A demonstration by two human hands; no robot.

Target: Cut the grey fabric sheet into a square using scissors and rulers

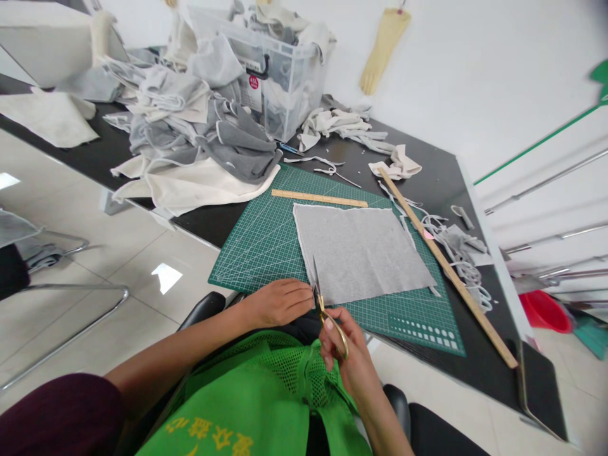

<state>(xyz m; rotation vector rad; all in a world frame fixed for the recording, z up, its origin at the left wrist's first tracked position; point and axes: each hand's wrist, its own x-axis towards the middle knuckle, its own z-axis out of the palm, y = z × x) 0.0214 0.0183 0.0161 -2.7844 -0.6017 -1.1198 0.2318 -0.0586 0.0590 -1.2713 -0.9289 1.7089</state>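
Observation:
A rectangular piece of grey cloth (361, 250) lies on the green cutting mat (256, 244). My right hand (342, 339) is closed round the gold handles of a pair of scissors (319, 292), whose blades point away from me along the cloth's left edge near its lower left corner. Just left of the blades, my left hand (282, 303) has its fingers together at that same corner; what they hold, if anything, is hidden. A short wooden ruler (319, 198) lies beyond the cloth's far edge.
Heaped grey and cream cloths (180, 126) lie at the left, beside a clear plastic bin (285, 82) full of fabric. A long wooden ruler (446, 266) crosses the mat's right side, next to cloth strips (468, 272). A rubber glove (384, 50) hangs on the wall.

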